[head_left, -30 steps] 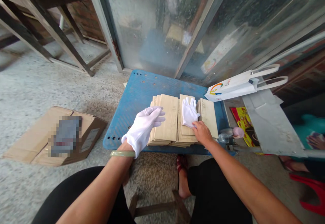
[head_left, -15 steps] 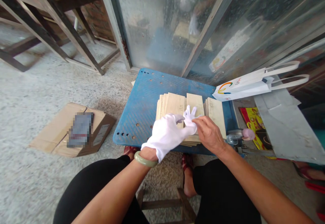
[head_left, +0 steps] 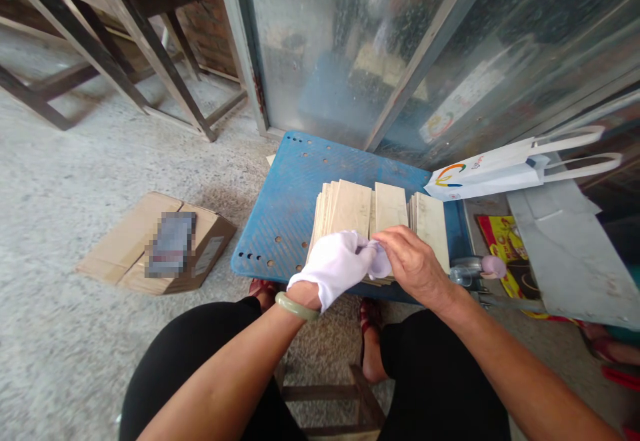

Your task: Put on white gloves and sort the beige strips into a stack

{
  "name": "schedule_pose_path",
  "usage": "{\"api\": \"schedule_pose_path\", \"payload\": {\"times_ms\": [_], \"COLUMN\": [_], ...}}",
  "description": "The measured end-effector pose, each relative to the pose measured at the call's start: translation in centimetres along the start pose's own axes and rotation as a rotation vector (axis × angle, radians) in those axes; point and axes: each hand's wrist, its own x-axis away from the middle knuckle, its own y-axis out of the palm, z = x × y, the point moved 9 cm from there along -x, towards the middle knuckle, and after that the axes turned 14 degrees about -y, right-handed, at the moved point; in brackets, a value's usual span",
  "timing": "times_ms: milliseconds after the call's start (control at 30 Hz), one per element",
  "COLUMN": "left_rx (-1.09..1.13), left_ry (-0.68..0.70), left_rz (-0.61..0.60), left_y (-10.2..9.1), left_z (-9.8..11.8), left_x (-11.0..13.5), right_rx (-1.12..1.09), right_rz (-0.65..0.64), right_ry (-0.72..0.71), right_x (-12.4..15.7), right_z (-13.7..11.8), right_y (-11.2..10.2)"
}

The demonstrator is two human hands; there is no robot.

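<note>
My left hand [head_left: 337, 259] wears a white glove, and its fingers pinch a second white glove [head_left: 381, 264]. Bare, my right hand [head_left: 413, 259] grips the same glove from the other side, with thumb and fingertips pressed together. The loose glove hangs bunched between both hands, partly hidden by them. Just beyond and beneath the hands lie stacks of thin pale wooden boards: a left stack [head_left: 351, 204], a middle stack [head_left: 391, 204] and a right stack [head_left: 431, 224]. They rest on a blue plastic table [head_left: 280, 201].
A white paper bag [head_left: 493, 171] stands at the table's right, near a clear bottle with a pink cap [head_left: 493, 266]. On the floor at left, a cardboard box [head_left: 120, 241] carries a blurred dark object [head_left: 171, 244]. Metal-framed glass panels [head_left: 320, 48] rise behind the table.
The loose glove, whose fingers were spread upward over the boards, is now bunched down between my hands. My hands have drawn closer together. The view has shifted slightly.
</note>
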Motion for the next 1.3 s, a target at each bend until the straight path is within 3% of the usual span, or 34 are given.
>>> {"api": "schedule_pose_path", "payload": {"times_ms": [133, 267, 367, 533, 767, 933, 1000, 1067, 1167, 1300], "left_rx": [0.306, 0.517, 0.432, 0.09, -0.037, -0.156, -0.238, -0.286, -0.239, -0.222], "left_ry": [-0.116, -0.126, -0.088, -0.007, 0.054, 0.178, 0.235, 0.263, 0.321, 0.289], "left_rz": [-0.177, -0.287, -0.232, 0.001, 0.165, 0.222, 0.206, 0.195, 0.206, 0.163], "left_y": [1.7, 3.0, 2.9, 0.8, -0.9, -1.6, -1.3, -1.0, -0.9, 0.3], "left_z": [-0.4, 0.2, 0.6, 1.9, 2.8, 3.5, 4.0, 4.0, 4.1, 3.5], "left_x": [-0.1, 0.4, 0.7, 1.0, 1.3, 2.4, 3.0, 3.4, 4.0, 3.9], "right_rx": [-0.021, -0.209, -0.264, -0.283, -0.452, -0.437, -0.433, -0.492, -0.706, -1.058], "right_rz": [0.235, 0.344, 0.366, 0.294, 0.264, 0.002, -0.097, -0.112, 0.039, 0.413], "right_ry": [0.179, 0.456, 0.625, 0.671, 0.606, 0.547, 0.573, 0.651, 0.905, 1.157], "right_x": [0.5, 2.2, 3.9, 5.0, 4.2, 3.1, 3.0, 3.1, 4.0, 5.3], "right_z": [-1.8, -1.7, -0.5, 0.5, 0.3, 0.5, 1.3, 2.5, 4.7, 6.4], "right_y": [-2.0, -0.6, 0.6, 1.1, 1.8, 3.8, 4.7, 5.1, 5.4, 6.0]}}
